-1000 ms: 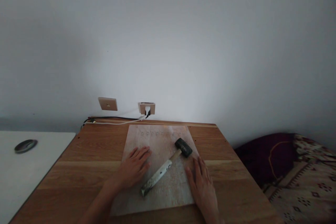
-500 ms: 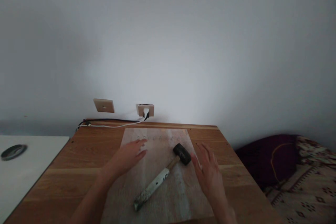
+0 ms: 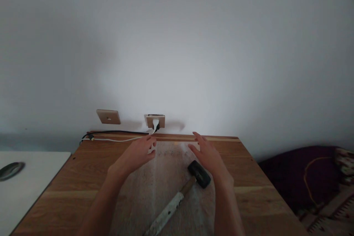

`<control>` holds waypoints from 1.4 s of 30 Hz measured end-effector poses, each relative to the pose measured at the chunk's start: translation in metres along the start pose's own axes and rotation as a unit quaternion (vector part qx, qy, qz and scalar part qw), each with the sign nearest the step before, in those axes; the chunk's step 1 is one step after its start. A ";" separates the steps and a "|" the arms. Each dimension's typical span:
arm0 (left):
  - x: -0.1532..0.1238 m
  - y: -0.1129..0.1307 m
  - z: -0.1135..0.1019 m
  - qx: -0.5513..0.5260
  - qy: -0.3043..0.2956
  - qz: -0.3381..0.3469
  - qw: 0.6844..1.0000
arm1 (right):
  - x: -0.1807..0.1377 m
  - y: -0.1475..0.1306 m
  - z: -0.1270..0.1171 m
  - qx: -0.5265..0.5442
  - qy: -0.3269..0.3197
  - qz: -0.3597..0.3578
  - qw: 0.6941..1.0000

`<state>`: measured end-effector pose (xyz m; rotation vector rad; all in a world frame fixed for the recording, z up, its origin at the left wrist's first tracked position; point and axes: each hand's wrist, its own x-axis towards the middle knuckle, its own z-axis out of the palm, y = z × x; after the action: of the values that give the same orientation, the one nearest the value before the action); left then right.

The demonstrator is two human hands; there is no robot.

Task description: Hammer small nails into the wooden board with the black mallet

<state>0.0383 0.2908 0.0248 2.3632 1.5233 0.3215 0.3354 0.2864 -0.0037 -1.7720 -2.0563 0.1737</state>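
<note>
My left hand [image 3: 138, 153] and my right hand [image 3: 208, 156] are both raised over the far end of a pale sheet [image 3: 155, 191] lying on the wooden table [image 3: 74, 188]. Each hand has its fingers stretched out and holds nothing. A rubber mallet [image 3: 199, 174] with a black head and a paint-stained wooden handle lies diagonally on the sheet, its head just below my right wrist. A row of small dark marks shows on the sheet between my hands.
A wall socket [image 3: 155, 121] with a white plug and a second wall plate [image 3: 108, 116] sit just above the table's far edge. Black and white cables [image 3: 116, 135] run along that edge. A white surface [image 3: 16, 188] with a dark round object [image 3: 11, 170] lies left. Dark patterned fabric [image 3: 304, 177] lies right.
Both hands have lifted off the sheet and moved forward toward the far edge of the table. The mallet lies where it was; the view has tilted up slightly.
</note>
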 end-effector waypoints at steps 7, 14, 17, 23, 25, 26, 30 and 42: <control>0.002 -0.009 0.013 0.023 -0.040 -0.015 0.999 | 0.002 0.018 0.011 0.018 -0.093 0.037 0.995; 0.007 -0.018 0.031 0.028 -0.085 -0.014 0.996 | 0.009 0.019 0.018 0.016 -0.126 0.059 0.990; 0.007 -0.024 0.036 0.012 -0.084 -0.015 0.996 | 0.011 0.013 0.020 0.020 -0.145 0.061 0.987; 0.006 -0.031 0.039 -0.026 -0.066 0.005 0.997 | 0.013 0.004 0.022 0.026 -0.164 0.066 0.984; 0.005 -0.031 0.036 -0.042 -0.063 0.007 0.997 | 0.014 0.002 0.021 0.022 -0.163 0.067 0.984; 0.005 -0.030 0.034 -0.046 -0.065 0.005 0.997 | 0.014 0.001 0.020 0.020 -0.161 0.068 0.984; 0.006 -0.026 0.027 -0.034 -0.058 -0.007 0.998 | 0.016 -0.003 0.015 0.005 -0.146 0.077 0.986; 0.010 -0.018 0.035 0.029 -0.080 0.004 0.996 | 0.015 -0.013 0.029 -0.047 -0.196 0.068 0.977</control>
<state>0.0398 0.3024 -0.0143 2.3757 1.4682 0.0870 0.3107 0.3039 -0.0219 -2.0720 -2.2357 0.5106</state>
